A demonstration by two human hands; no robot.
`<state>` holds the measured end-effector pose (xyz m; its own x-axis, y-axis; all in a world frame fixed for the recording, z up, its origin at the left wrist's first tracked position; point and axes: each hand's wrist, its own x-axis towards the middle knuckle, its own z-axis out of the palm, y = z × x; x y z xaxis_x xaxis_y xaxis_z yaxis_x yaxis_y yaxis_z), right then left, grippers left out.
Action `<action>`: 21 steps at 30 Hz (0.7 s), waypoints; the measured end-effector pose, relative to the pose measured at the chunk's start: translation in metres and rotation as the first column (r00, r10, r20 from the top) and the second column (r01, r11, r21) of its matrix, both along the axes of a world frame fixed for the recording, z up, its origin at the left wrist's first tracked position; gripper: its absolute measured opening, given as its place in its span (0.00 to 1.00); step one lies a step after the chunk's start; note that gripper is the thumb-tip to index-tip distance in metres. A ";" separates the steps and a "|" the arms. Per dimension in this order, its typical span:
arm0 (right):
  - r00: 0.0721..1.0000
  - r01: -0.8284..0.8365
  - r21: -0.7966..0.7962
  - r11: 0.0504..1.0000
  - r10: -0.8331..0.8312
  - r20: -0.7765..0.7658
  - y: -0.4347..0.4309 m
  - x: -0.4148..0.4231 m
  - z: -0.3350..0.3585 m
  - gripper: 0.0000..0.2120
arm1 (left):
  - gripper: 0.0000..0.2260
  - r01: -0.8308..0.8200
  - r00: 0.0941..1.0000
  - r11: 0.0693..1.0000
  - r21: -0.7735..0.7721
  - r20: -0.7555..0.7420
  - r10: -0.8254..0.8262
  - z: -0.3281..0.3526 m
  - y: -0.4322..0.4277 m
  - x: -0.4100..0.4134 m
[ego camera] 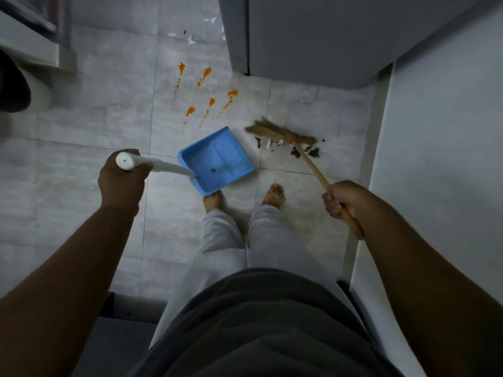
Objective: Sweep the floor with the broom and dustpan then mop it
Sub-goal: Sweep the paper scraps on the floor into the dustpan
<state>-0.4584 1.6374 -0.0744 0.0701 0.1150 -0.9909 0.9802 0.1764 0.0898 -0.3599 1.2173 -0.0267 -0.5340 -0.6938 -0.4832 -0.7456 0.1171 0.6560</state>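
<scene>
My left hand (121, 180) grips the top of the white handle of a blue dustpan (217, 160), which stands on the grey tiled floor (81, 131) just ahead of my bare feet. My right hand (344, 200) grips the wooden handle of a broom (283, 134). Its straw head lies on the floor to the right of the dustpan, over a small pile of dark and white scraps (295, 149). Only a speck or two shows inside the pan.
Orange liquid splashes (206, 96) streak the tiles beyond the dustpan. More paper scraps (192, 39) lie farther off. A grey cabinet (313, 36) stands ahead right, a white wall (441, 131) runs along the right, and a cabinet base (35, 50) is at the left.
</scene>
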 end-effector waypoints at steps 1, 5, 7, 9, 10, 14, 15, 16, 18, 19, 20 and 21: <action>1.000 0.013 -0.010 1.000 -0.013 -0.016 0.009 0.007 0.008 0.18 | 0.13 0.007 1.000 1.000 -0.011 0.005 -0.007 0.000 0.001 -0.001; 0.989 0.091 -0.021 0.996 -0.093 -0.113 0.040 0.007 0.027 0.15 | 0.14 0.038 0.999 0.997 -0.072 0.040 -0.036 -0.002 0.004 -0.002; 0.981 0.108 -0.015 0.994 -0.109 -0.158 0.048 -0.005 0.024 0.15 | 0.14 0.063 0.997 0.993 -0.102 0.055 -0.057 -0.002 0.004 -0.001; 0.974 0.134 0.003 0.991 -0.131 -0.185 0.051 -0.019 0.013 0.15 | 0.14 0.053 0.998 0.993 -0.108 0.048 -0.048 -0.002 0.005 0.002; 0.970 0.159 0.009 0.987 -0.154 -0.186 0.052 -0.024 0.006 0.15 | 0.15 0.033 0.999 0.994 -0.102 0.038 -0.029 -0.002 0.004 0.004; 0.953 0.272 0.030 0.962 -0.265 -0.148 0.051 -0.018 -0.024 0.15 | 0.15 -0.003 1.000 0.995 -0.097 0.020 0.005 0.001 0.000 0.017; 0.942 0.312 0.029 0.950 -0.306 -0.138 0.049 -0.011 -0.030 0.15 | 0.15 0.006 1.000 0.995 -0.103 0.019 -0.004 0.001 -0.001 0.020; 0.929 0.354 0.023 0.935 -0.349 -0.126 0.048 -0.001 -0.036 0.15 | 0.15 0.021 1.000 0.994 -0.112 0.022 -0.019 0.001 -0.003 0.022; 0.907 0.415 0.029 0.909 -0.412 -0.091 0.043 0.022 -0.043 0.14 | 0.14 0.058 0.998 0.990 -0.126 0.037 -0.054 -0.001 -0.008 0.023; 0.901 0.431 0.032 0.902 -0.428 -0.069 0.040 0.036 -0.046 0.14 | 0.14 0.082 0.996 0.988 -0.130 0.046 -0.077 -0.001 -0.011 0.023; 0.897 0.441 0.027 0.897 -0.440 -0.049 0.036 0.050 -0.047 0.14 | 0.13 0.108 0.993 0.985 -0.132 0.050 -0.103 -0.002 -0.014 0.022; 0.890 0.456 0.015 0.890 -0.456 -0.033 0.031 0.063 -0.047 0.13 | 0.12 0.135 0.990 0.982 -0.131 0.053 -0.129 -0.002 -0.018 0.020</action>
<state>-0.3952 1.6685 -0.1209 0.0924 0.0986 -0.9908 0.9545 -0.2923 0.0599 -0.3394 1.1993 -0.0289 -0.6053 -0.6790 -0.4155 -0.7457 0.3011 0.5943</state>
